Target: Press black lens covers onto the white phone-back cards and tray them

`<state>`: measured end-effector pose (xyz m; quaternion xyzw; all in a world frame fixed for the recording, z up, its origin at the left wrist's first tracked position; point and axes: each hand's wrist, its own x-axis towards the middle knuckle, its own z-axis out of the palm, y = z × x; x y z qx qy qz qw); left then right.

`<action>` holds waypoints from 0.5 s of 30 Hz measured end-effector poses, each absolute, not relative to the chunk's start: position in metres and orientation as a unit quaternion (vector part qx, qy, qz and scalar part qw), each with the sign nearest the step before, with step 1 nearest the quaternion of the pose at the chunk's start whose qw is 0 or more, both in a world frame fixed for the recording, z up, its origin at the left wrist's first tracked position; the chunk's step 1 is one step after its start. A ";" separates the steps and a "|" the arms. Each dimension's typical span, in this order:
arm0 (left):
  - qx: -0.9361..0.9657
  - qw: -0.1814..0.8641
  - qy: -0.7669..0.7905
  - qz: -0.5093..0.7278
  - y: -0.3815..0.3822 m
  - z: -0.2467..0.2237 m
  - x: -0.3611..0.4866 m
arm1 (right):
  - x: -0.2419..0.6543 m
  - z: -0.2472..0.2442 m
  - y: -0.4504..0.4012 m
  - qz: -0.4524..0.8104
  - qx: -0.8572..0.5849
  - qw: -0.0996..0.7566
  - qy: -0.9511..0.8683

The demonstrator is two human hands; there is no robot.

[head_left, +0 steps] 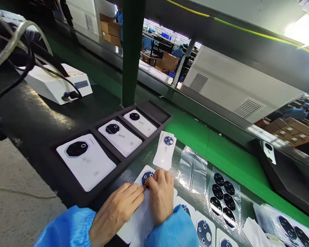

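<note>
Broadly, bench (103, 94): dark-topped; it carries the tray, loose panels and packing; the work sits at its near edge.
Black tray (108, 144): beyond the left hand; white panels lie in three of its compartments, each with a black eight-sided patch.
Panel being worked on (143, 210): on the bench, just beside the tray's near side, under both hands.
Left hand (119, 206): fingers straight and together across the panel; thumb hidden, so I cannot tell whether it grips.
Right hand (160, 195): fingertips bunched over the patch; I cannot tell whether they pinch anything.
Clear sheet of black pieces (222, 199): to the right, well apart from both hands.
Dark patch (147, 175): partly covered by fingertips; the step looks like close fingertip work here, perhaps pressing or peeling; the next move seems to call for a steady left hand and fine control from the right.
</note>
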<state>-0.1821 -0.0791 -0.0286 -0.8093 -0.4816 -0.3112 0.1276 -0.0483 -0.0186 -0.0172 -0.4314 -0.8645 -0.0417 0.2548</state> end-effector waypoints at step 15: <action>-0.788 0.048 -0.492 -0.368 -0.077 -0.021 -0.182 | 0.007 0.009 -0.046 0.575 -0.456 0.299 -0.610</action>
